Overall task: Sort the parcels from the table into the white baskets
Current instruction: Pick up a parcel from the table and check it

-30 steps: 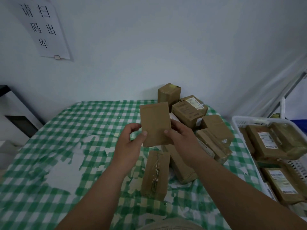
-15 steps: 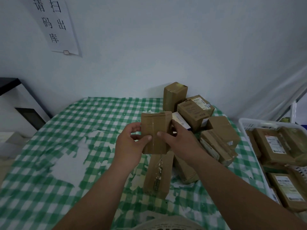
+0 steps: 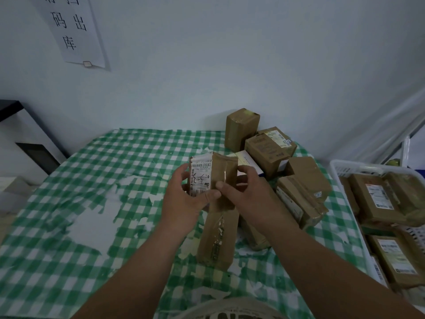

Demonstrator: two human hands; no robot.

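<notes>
A small brown cardboard parcel (image 3: 215, 178) is held above the table with both hands. Its white shipping label faces me on the left side. My left hand (image 3: 186, 199) grips its left edge and bottom. My right hand (image 3: 248, 194) grips its right side, thumb on the front. Below it a long brown parcel (image 3: 218, 240) lies flat on the green checked tablecloth (image 3: 103, 180). A pile of several brown parcels (image 3: 299, 180) sits at the table's right. A white basket (image 3: 338, 171) at the far right holds several labelled parcels.
An upright brown box (image 3: 241, 128) stands at the back of the pile by the white wall. A paper notice (image 3: 73, 31) hangs on the wall upper left. A dark and white cabinet (image 3: 27, 143) stands left of the table. The tablecloth is worn with white patches.
Both hands have turned the held parcel, so its white label now faces me where a plain brown face showed before. The view has shifted slightly leftward and closer.
</notes>
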